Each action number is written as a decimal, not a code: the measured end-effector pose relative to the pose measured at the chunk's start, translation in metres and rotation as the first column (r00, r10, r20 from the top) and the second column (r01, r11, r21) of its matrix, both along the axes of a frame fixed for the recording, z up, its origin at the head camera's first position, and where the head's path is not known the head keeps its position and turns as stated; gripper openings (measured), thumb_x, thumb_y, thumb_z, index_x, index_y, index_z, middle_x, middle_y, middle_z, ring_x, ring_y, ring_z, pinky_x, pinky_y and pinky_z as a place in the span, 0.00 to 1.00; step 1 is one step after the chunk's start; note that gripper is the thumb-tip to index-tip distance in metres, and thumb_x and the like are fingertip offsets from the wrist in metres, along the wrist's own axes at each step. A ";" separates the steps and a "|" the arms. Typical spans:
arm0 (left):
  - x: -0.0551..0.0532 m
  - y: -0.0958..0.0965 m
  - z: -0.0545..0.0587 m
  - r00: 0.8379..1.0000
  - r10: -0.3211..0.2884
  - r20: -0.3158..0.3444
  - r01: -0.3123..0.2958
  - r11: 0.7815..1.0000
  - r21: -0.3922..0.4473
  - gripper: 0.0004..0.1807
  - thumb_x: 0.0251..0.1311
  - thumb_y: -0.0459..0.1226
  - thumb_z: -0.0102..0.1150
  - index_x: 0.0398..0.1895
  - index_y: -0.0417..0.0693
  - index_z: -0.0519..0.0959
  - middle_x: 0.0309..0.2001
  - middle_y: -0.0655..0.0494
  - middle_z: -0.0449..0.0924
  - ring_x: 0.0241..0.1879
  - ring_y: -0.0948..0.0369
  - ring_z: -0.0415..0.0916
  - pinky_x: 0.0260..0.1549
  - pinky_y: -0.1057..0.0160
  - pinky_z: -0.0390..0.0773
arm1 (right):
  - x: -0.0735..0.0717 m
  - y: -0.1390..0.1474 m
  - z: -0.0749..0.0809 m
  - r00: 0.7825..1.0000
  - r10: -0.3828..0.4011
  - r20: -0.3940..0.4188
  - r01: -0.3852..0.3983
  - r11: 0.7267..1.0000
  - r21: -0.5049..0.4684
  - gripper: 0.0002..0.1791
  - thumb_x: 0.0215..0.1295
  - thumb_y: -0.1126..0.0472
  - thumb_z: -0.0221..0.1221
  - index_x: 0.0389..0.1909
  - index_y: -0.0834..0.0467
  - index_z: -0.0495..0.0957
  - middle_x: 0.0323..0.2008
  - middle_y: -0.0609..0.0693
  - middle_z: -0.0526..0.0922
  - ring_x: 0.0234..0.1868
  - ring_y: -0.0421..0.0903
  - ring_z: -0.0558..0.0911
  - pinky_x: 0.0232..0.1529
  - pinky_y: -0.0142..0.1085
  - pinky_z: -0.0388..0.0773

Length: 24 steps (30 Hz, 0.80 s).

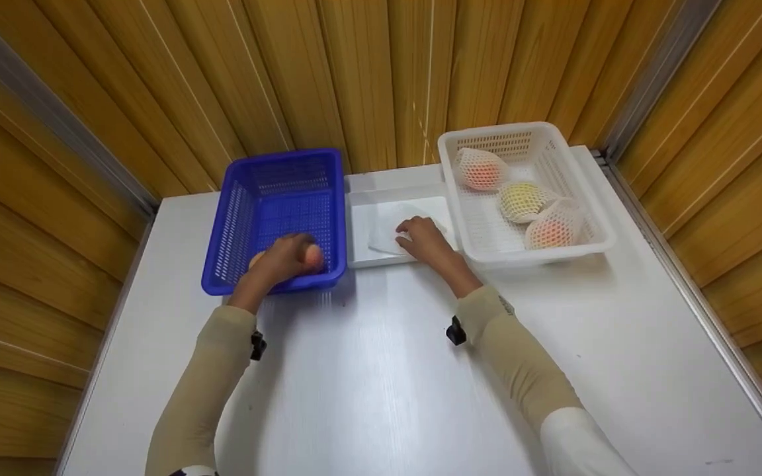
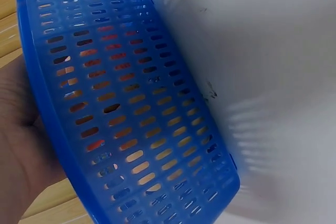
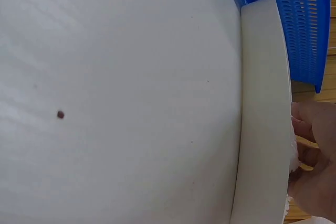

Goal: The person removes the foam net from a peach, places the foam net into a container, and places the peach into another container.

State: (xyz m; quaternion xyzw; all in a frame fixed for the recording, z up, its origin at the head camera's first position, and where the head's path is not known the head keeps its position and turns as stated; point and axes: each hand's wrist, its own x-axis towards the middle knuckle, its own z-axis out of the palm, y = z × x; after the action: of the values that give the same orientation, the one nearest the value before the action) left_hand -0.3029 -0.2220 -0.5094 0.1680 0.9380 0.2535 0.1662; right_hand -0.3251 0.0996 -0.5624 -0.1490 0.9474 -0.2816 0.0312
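Orange fruit (image 1: 313, 256) — exposed side rightward, axis hidden.

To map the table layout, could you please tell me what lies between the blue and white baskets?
The head view shows a shallow white tray between the blue basket and the white basket, with the right hand over it.

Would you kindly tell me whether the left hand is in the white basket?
No, the left hand is in the blue basket, at a fruit.
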 end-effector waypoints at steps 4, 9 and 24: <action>0.001 0.003 0.002 1.000 0.007 0.003 -0.007 1.000 0.021 0.35 0.67 0.44 0.66 0.72 0.39 0.67 0.70 0.37 0.68 0.72 0.40 0.61 0.73 0.40 0.57 | 0.004 0.003 0.007 1.000 -0.019 -0.002 0.019 1.000 -0.015 0.16 0.73 0.62 0.58 0.55 0.68 0.82 0.54 0.65 0.81 0.58 0.62 0.77 0.62 0.50 0.73; 0.005 0.000 0.005 0.999 0.033 -0.019 -0.032 0.997 0.071 0.34 0.67 0.42 0.66 0.71 0.39 0.68 0.70 0.36 0.69 0.71 0.40 0.63 0.71 0.40 0.60 | 0.010 0.003 0.015 1.000 -0.026 -0.018 0.025 0.999 -0.041 0.16 0.74 0.63 0.58 0.56 0.66 0.81 0.56 0.64 0.80 0.60 0.61 0.77 0.63 0.50 0.74; 0.029 -0.003 0.019 0.938 0.224 -0.263 -0.131 0.935 0.330 0.20 0.67 0.31 0.60 0.62 0.38 0.77 0.61 0.39 0.78 0.63 0.43 0.74 0.63 0.43 0.73 | 0.034 0.014 0.036 0.990 -0.005 -0.140 -0.021 0.982 -0.187 0.13 0.74 0.64 0.58 0.55 0.61 0.81 0.57 0.58 0.81 0.61 0.57 0.77 0.63 0.48 0.74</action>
State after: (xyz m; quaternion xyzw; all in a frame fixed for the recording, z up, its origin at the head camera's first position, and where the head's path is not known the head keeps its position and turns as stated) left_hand -0.2743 -0.2247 -0.4903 0.1415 0.9126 0.3825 -0.0282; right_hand -0.2910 0.1134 -0.5266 -0.1745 0.9158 -0.3586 -0.0483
